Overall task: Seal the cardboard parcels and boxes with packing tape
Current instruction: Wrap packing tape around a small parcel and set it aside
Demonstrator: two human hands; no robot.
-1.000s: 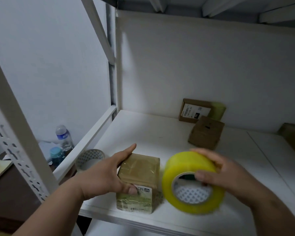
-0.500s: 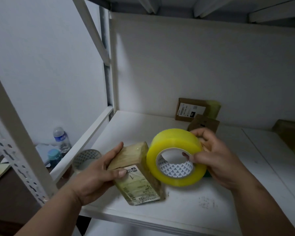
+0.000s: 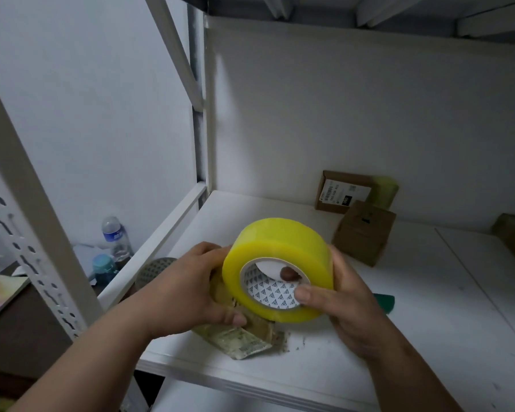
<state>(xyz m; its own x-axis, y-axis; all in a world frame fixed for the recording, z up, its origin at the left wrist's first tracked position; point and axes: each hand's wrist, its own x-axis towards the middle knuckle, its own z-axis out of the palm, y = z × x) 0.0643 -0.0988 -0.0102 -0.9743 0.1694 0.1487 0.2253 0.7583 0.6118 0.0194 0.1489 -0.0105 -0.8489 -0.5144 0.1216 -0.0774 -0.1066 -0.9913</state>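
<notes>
The white shelf [image 3: 428,337] fills the lower right of the frame. At lower centre the right hand [image 3: 348,304] grips the yellow tape roll [image 3: 280,263], thumb hooked into its core, while the left hand [image 3: 188,289] clasps a small tape-wrapped parcel [image 3: 244,340] tilted on the shelf's front edge. The step looks like wrapping; next, the tape must be drawn tight around the parcel. Two closed cardboard boxes [image 3: 363,233] sit at centre right, contents hidden.
</notes>
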